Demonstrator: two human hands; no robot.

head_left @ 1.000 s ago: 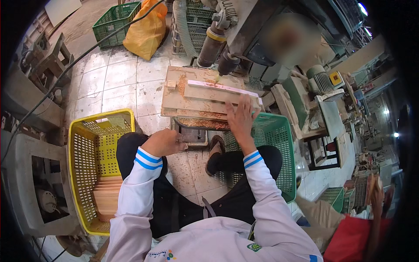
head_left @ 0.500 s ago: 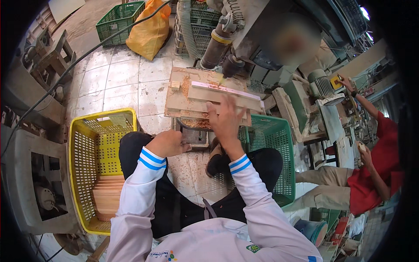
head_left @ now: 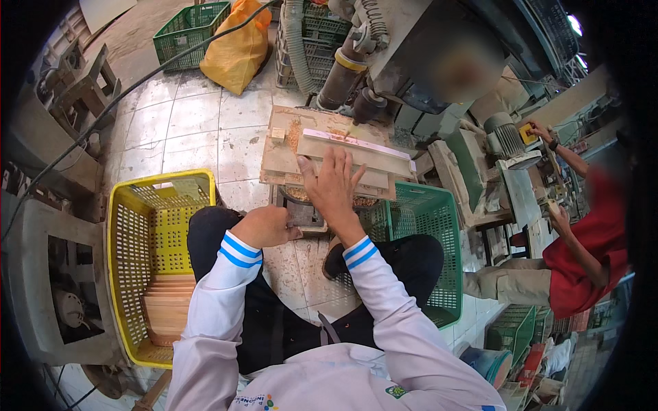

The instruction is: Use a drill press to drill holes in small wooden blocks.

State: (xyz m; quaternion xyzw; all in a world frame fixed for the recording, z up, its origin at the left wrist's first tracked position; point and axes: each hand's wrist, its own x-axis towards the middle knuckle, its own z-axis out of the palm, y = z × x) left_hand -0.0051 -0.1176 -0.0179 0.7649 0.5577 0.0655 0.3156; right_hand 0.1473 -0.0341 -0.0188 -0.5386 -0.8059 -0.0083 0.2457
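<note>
My right hand [head_left: 332, 186] lies open, fingers spread, over the near side of a flat wooden board [head_left: 343, 155] on the drill's worktable [head_left: 273, 159]. Along the board's far edge runs a pale pink strip [head_left: 356, 142], with wood shavings around it. A drill bit [head_left: 350, 129] hangs under the chuck [head_left: 368, 106], just above the strip. My left hand [head_left: 263, 227] is closed at the worktable's lower left, beside a metal frame [head_left: 305, 222]; what its fingers hold, if anything, is hidden. A small wood block [head_left: 277, 134] rests on the worktable's left side.
A yellow basket [head_left: 115, 267] with stacked wooden pieces [head_left: 168, 308] stands at my left. A green basket [head_left: 456, 274] is by my right leg. Another person in a red shirt [head_left: 582, 267] works at a machine on the right. A black cable [head_left: 137, 89] crosses the upper left.
My right hand has shifted slightly left and nearer to me, its fingers now spread on the board. My left hand has barely moved. The other person's arms have shifted slightly.
</note>
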